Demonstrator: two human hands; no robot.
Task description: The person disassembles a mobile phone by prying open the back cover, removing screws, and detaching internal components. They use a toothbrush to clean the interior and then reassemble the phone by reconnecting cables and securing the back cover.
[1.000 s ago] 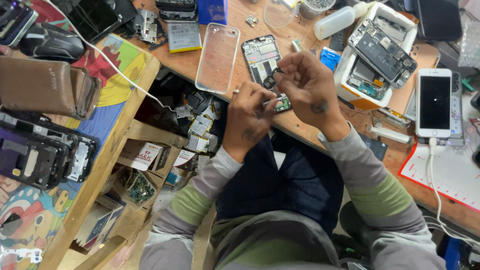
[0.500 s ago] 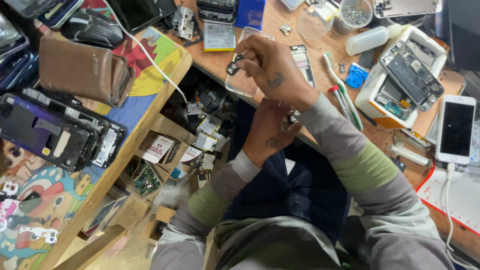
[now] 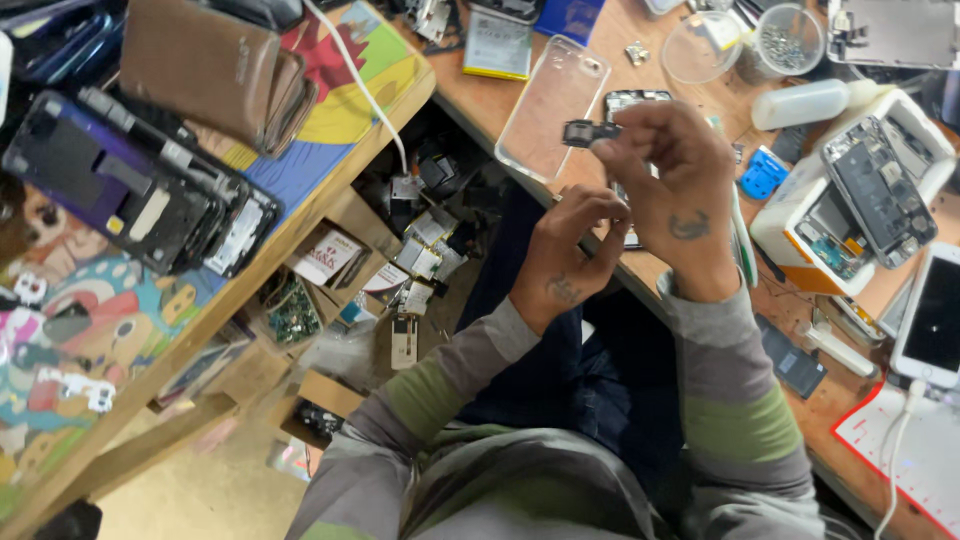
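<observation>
Right hand [image 3: 672, 180] moved up over desk [image 3: 880, 460] w/ small black camera module [image 3: 580, 132], fingers pinching it, above clear phone case [image 3: 548, 105]. Left hand [image 3: 572, 255] at 7 o'clock, fingers curled, holding nothing visible.

Your right hand [image 3: 672, 185] is bare and carries a small dark tattoo on its back, just above the wrist. Your left hand [image 3: 570, 255] is also bare, with a small dark marking on its back near the wrist. Below each wrist, your sleeves are grey knit with a ribbed cuff. Further down each forearm, a broad olive-green band runs around the sleeve, followed by grey fabric again. Between your forearms, dark blue trousers cover your lap.
</observation>
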